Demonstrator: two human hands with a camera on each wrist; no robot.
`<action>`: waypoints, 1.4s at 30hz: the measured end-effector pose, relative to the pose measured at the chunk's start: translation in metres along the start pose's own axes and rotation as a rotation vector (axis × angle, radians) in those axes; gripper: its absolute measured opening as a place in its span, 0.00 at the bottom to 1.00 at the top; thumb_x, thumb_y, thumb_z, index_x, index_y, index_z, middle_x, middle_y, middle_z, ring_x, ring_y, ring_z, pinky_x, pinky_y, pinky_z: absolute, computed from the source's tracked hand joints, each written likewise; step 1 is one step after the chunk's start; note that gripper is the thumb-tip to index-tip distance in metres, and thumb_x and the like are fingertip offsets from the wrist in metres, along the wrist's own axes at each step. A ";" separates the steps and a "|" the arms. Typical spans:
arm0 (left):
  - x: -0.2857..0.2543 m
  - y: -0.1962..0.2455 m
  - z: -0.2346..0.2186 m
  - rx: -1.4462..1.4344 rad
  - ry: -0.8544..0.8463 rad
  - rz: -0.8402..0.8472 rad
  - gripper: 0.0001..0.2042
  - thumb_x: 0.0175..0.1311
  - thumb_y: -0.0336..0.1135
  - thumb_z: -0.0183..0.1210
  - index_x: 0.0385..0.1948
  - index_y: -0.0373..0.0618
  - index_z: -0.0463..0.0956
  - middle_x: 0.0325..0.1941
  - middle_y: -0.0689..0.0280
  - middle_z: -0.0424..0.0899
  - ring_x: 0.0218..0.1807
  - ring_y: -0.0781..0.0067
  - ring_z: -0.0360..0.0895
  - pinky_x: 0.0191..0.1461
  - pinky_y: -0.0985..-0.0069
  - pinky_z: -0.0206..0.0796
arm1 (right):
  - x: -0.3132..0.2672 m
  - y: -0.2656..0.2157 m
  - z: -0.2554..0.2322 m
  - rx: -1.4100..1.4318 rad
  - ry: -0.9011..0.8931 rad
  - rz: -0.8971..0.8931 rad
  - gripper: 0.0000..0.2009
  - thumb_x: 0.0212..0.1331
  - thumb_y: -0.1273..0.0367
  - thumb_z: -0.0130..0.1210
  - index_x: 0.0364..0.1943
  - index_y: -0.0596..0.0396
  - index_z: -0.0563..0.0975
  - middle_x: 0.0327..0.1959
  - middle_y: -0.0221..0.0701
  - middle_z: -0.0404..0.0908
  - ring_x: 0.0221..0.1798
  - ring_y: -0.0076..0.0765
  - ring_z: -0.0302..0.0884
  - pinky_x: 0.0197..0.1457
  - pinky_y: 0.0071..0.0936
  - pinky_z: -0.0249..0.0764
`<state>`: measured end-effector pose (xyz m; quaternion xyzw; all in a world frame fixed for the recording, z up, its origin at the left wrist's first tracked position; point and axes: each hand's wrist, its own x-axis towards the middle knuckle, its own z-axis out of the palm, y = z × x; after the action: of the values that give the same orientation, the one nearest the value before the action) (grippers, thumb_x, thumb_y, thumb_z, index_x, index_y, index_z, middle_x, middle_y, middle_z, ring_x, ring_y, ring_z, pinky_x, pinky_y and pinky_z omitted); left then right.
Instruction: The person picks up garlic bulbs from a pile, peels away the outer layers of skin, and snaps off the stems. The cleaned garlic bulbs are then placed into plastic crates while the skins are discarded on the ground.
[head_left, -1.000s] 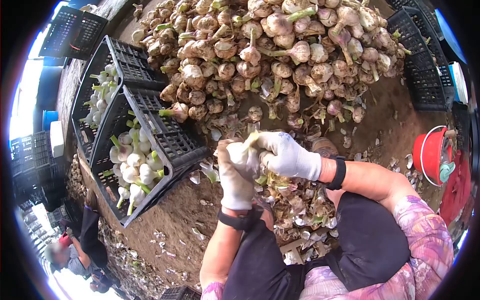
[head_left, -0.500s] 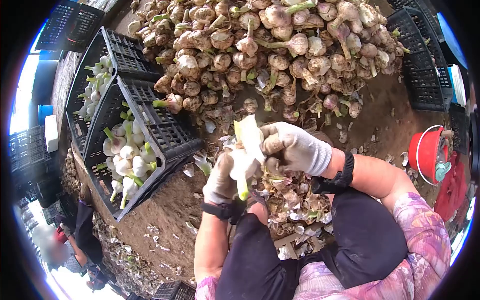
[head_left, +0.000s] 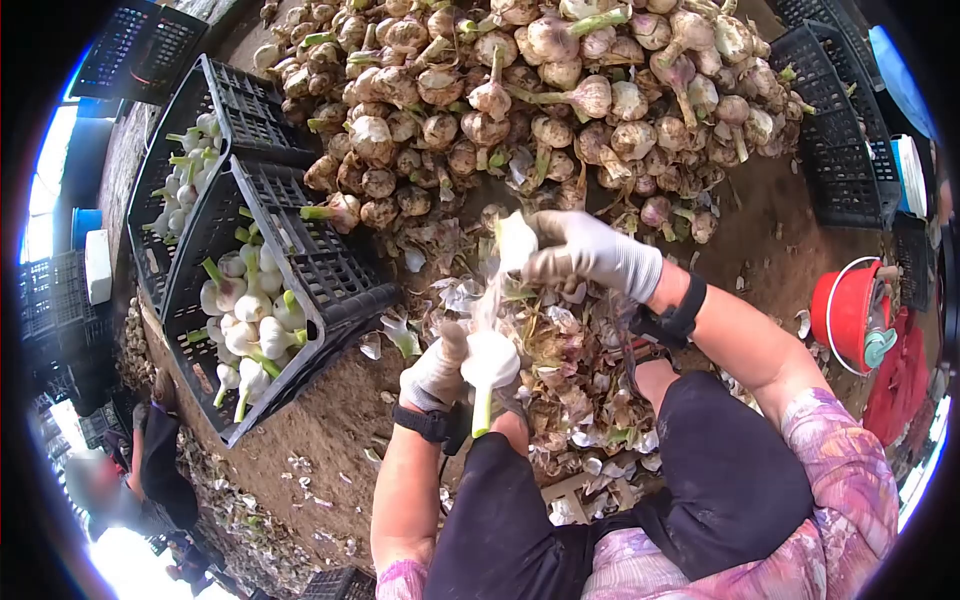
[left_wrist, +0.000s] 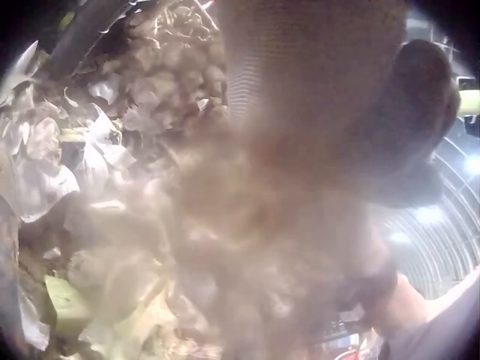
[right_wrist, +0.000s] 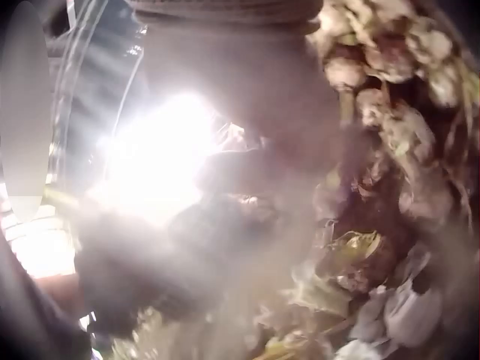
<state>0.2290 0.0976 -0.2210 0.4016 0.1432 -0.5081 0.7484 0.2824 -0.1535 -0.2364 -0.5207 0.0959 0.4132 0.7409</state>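
Note:
In the head view my gloved left hand holds a white garlic bulb, its short green stem hanging down toward my knee. Above it and to the right, my gloved right hand pinches a pale piece of garlic skin. Blurred skin shreds lie between the two hands. Both wrist views are hazy: the left glove fills the top of one, and glare covers much of the right glove in the other.
A heap of unpeeled garlic spreads ahead. Tilted black crates hold peeled white bulbs at the left. Shed garlic skins litter the ground between my feet. A red bucket stands at the right, and another person is at lower left.
My hands, together on the bulb a second ago, have moved apart. The right hand has pulled a piece of skin up and away, and the bulb now hangs stem-down in the left hand.

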 end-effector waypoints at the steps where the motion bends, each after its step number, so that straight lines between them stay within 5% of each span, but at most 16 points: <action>1: 0.002 0.000 -0.003 0.006 -0.007 -0.040 0.42 0.40 0.76 0.57 0.43 0.40 0.74 0.28 0.68 0.78 0.27 0.77 0.73 0.31 0.78 0.66 | 0.003 0.010 0.011 -0.033 -0.065 -0.204 0.29 0.49 0.57 0.68 0.53 0.57 0.73 0.40 0.30 0.79 0.36 0.18 0.75 0.33 0.16 0.72; 3: 0.014 0.003 0.006 0.037 0.046 -0.016 0.44 0.44 0.77 0.50 0.48 0.40 0.72 0.35 0.67 0.80 0.34 0.75 0.76 0.38 0.78 0.70 | 0.014 0.026 0.020 -0.440 -0.147 -0.599 0.30 0.49 0.58 0.68 0.54 0.60 0.72 0.46 0.32 0.78 0.42 0.20 0.74 0.40 0.19 0.73; 5: 0.022 0.018 0.028 0.197 0.061 0.141 0.46 0.47 0.80 0.43 0.49 0.40 0.72 0.39 0.65 0.81 0.42 0.72 0.79 0.47 0.78 0.72 | -0.005 0.005 0.038 -0.155 -0.238 -0.181 0.24 0.53 0.60 0.65 0.49 0.62 0.74 0.40 0.30 0.80 0.41 0.23 0.74 0.44 0.21 0.72; 7: 0.019 0.019 -0.006 0.048 0.042 -0.057 0.46 0.51 0.79 0.41 0.52 0.38 0.71 0.42 0.63 0.81 0.46 0.69 0.79 0.50 0.73 0.72 | 0.005 0.014 0.034 -0.345 -0.100 -0.334 0.18 0.56 0.64 0.62 0.46 0.62 0.76 0.35 0.28 0.80 0.38 0.21 0.74 0.40 0.20 0.72; 8: 0.020 0.012 -0.016 -0.169 0.041 -0.011 0.44 0.55 0.76 0.42 0.55 0.37 0.69 0.44 0.59 0.81 0.47 0.66 0.79 0.51 0.65 0.73 | 0.004 0.013 0.036 -0.201 -0.050 -0.294 0.16 0.58 0.65 0.60 0.45 0.62 0.76 0.34 0.28 0.80 0.37 0.19 0.74 0.39 0.20 0.72; 10: 0.012 0.001 -0.026 -0.287 0.066 0.227 0.33 0.61 0.54 0.52 0.62 0.37 0.61 0.52 0.53 0.77 0.50 0.56 0.78 0.54 0.58 0.72 | -0.002 0.010 0.044 -0.038 0.075 -0.285 0.11 0.62 0.68 0.56 0.43 0.62 0.76 0.31 0.27 0.80 0.30 0.16 0.73 0.32 0.18 0.72; 12: 0.002 -0.002 0.004 -0.369 0.135 0.396 0.38 0.51 0.34 0.58 0.68 0.44 0.53 0.61 0.50 0.70 0.55 0.50 0.75 0.57 0.56 0.69 | -0.004 0.010 0.056 0.091 0.218 -0.239 0.11 0.63 0.67 0.56 0.41 0.62 0.75 0.32 0.25 0.78 0.33 0.16 0.73 0.36 0.18 0.72; 17: -0.001 -0.004 0.027 -0.503 -0.011 0.416 0.41 0.47 0.31 0.65 0.67 0.46 0.55 0.60 0.55 0.71 0.49 0.62 0.75 0.46 0.72 0.70 | -0.009 0.013 0.069 0.261 0.270 -0.157 0.13 0.64 0.65 0.56 0.43 0.63 0.73 0.34 0.25 0.77 0.31 0.17 0.74 0.32 0.16 0.73; 21: 0.004 -0.001 0.026 -0.213 0.088 0.372 0.42 0.44 0.32 0.69 0.65 0.44 0.57 0.54 0.57 0.76 0.35 0.70 0.77 0.33 0.80 0.70 | 0.017 0.029 0.045 -1.162 0.660 -0.954 0.08 0.58 0.69 0.55 0.36 0.58 0.72 0.29 0.36 0.76 0.26 0.38 0.76 0.26 0.31 0.72; 23: -0.006 0.012 0.047 -0.217 0.103 0.395 0.39 0.44 0.29 0.69 0.63 0.42 0.60 0.48 0.61 0.78 0.32 0.74 0.78 0.29 0.84 0.69 | 0.038 0.036 0.018 -1.171 0.735 -0.581 0.11 0.58 0.62 0.52 0.39 0.53 0.74 0.29 0.38 0.75 0.30 0.49 0.76 0.34 0.43 0.73; 25: -0.013 0.019 0.051 -0.104 0.182 0.395 0.37 0.45 0.29 0.68 0.62 0.41 0.61 0.45 0.62 0.79 0.32 0.75 0.78 0.30 0.84 0.70 | 0.030 0.047 0.000 -1.503 0.420 -0.545 0.16 0.60 0.60 0.51 0.51 0.46 0.74 0.37 0.37 0.77 0.36 0.51 0.76 0.39 0.46 0.74; 26: -0.014 0.021 0.052 0.012 0.273 0.401 0.33 0.48 0.30 0.67 0.59 0.39 0.64 0.42 0.63 0.80 0.31 0.78 0.78 0.31 0.83 0.71 | 0.018 0.035 0.011 -1.395 0.122 -0.394 0.28 0.61 0.62 0.49 0.67 0.34 0.60 0.46 0.40 0.76 0.47 0.49 0.76 0.46 0.40 0.77; 27: -0.011 0.021 0.049 0.092 0.368 0.388 0.32 0.49 0.31 0.66 0.59 0.39 0.64 0.40 0.63 0.80 0.29 0.79 0.78 0.29 0.84 0.69 | -0.001 0.029 0.029 -1.371 0.016 -0.266 0.28 0.62 0.61 0.49 0.68 0.38 0.59 0.46 0.39 0.76 0.50 0.48 0.76 0.46 0.41 0.77; 30: -0.006 0.019 0.046 0.219 0.597 0.364 0.28 0.52 0.31 0.63 0.58 0.38 0.67 0.35 0.65 0.80 0.23 0.82 0.75 0.23 0.87 0.65 | -0.025 0.020 0.051 -1.351 0.159 -0.553 0.22 0.61 0.62 0.52 0.60 0.43 0.69 0.41 0.38 0.77 0.45 0.46 0.79 0.42 0.37 0.78; 36: -0.006 0.016 0.042 0.463 0.613 0.374 0.22 0.52 0.30 0.62 0.50 0.35 0.72 0.34 0.65 0.80 0.30 0.82 0.76 0.31 0.83 0.70 | -0.022 0.003 0.067 -1.264 0.313 -0.885 0.13 0.50 0.65 0.58 0.40 0.51 0.78 0.34 0.30 0.78 0.34 0.38 0.80 0.34 0.32 0.76; 42: -0.002 0.008 0.037 0.628 0.637 0.337 0.19 0.53 0.34 0.63 0.46 0.35 0.76 0.31 0.64 0.81 0.34 0.81 0.77 0.39 0.79 0.71 | -0.014 -0.002 0.066 -1.479 0.186 -0.855 0.12 0.44 0.68 0.57 0.35 0.53 0.77 0.31 0.31 0.77 0.32 0.39 0.80 0.33 0.32 0.76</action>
<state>0.2280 0.0720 -0.1928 0.7617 0.1380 -0.2501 0.5816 0.2557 -0.1045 -0.1975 -0.8929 -0.3424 0.0105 0.2922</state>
